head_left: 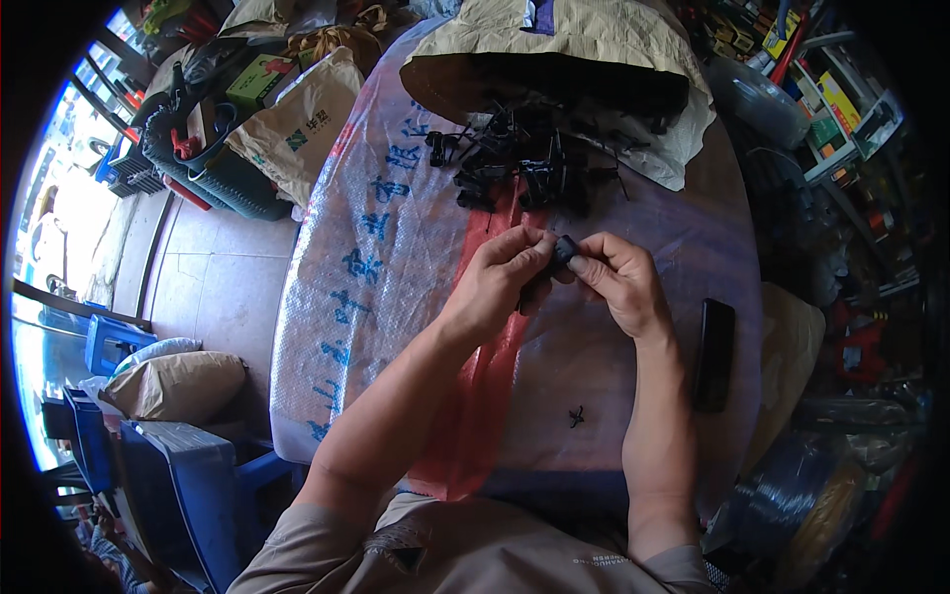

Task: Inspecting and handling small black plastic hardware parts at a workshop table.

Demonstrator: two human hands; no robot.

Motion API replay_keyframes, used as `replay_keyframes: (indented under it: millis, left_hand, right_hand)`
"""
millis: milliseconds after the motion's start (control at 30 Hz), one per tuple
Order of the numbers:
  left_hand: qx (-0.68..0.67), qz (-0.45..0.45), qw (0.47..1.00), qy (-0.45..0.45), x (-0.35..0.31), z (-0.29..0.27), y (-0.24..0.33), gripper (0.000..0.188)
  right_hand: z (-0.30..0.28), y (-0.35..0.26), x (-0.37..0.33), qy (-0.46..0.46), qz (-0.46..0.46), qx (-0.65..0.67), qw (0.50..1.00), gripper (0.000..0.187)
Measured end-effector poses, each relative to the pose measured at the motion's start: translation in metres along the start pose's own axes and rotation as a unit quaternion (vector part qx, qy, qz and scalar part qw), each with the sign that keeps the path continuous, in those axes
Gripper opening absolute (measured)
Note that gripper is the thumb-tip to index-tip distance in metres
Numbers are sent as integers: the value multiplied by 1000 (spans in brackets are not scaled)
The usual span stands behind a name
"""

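Observation:
Over the middle of the covered table [396, 267], both my hands meet around a small black plastic part [565, 248] with a rounded end. My left hand [507, 272] is closed on it from the left, and a dark piece shows below the fingers. My right hand [623, 281] pinches its right side between thumb and fingers. The fingers cover much of the part, so its exact kind cannot be told. Just beyond my hands lies a heap of similar black plastic parts [534, 163], spilling from the mouth of a large paper sack [554, 45].
A dark phone-like slab [714, 354] lies near the table's right edge. Small black bits [576, 417] rest close to me. Left of the table stand a blue plastic stool [188, 495] and a filled sack [178, 386]. Crowded shelves [841, 119] line the right.

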State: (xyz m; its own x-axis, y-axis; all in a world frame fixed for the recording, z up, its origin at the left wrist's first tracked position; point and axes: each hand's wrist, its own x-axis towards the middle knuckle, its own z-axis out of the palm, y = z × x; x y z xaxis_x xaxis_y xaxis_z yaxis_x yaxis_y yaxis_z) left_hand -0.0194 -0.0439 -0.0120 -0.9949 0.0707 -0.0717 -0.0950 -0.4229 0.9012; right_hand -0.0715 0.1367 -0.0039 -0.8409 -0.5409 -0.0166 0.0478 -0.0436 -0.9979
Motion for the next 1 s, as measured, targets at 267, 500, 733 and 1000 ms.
replay_keyframes:
  millis: [267,500,733,1000]
  left_hand:
    - [40,-38,997,-45,3,-6,-4,22]
    - [173,55,979,-88,-1,-6,3,27]
    - [258,72,962,-55,1,-15,1,31]
    - [-292,-101,950,45,15,-32,-3,19]
  right_hand:
    - [-2,0,-1,-7,-4,-46,999,11]
    - [0,-7,-4,-32,16,-80,996,9]
    - [12,-10,0,-38,50,-113,992,5]
    - [-25,-5,81,148,-142,-407,890,26]
